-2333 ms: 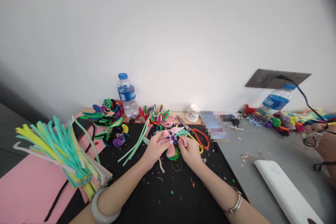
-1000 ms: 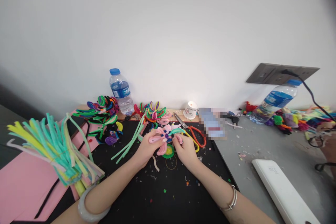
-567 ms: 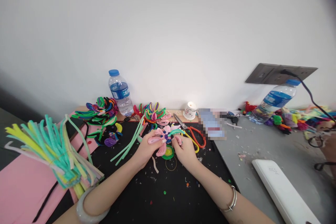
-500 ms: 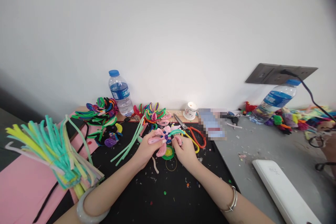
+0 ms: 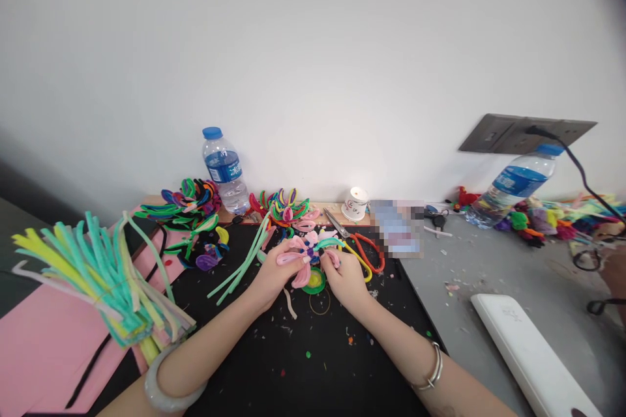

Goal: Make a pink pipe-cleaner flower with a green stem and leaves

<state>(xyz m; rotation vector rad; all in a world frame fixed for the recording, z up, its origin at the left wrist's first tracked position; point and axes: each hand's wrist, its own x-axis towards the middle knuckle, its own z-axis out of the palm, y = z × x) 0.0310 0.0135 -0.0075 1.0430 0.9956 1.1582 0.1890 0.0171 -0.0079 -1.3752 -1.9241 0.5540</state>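
Observation:
Between my two hands is a pipe cleaner flower (image 5: 300, 275) with pink looped petals, a purple-blue middle and a mint green piece on its right. My left hand (image 5: 276, 273) pinches a pink petal on the left side, thumb on top. Fingers of my right hand (image 5: 346, 280) are closed on the flower's right side, by the mint green piece; the fingertips are partly hidden. Just below the flower lies a green and yellow round piece (image 5: 313, 281) on the black mat (image 5: 264, 365). Scissors (image 5: 359, 244) with orange and yellow handles lie beyond my right hand.
A bundle of pastel pipe cleaners (image 5: 107, 280) lies at left on pink sheets (image 5: 39, 345). Behind stand a water bottle (image 5: 225, 172), finished colourful pipe cleaner pieces (image 5: 283, 205) and a paper cup (image 5: 355, 204). On the right are a tilted bottle (image 5: 518, 182) and a white case (image 5: 528, 352).
Both hands stay almost in place, still holding the flower. The view has shifted very slightly; nothing is picked up or let go.

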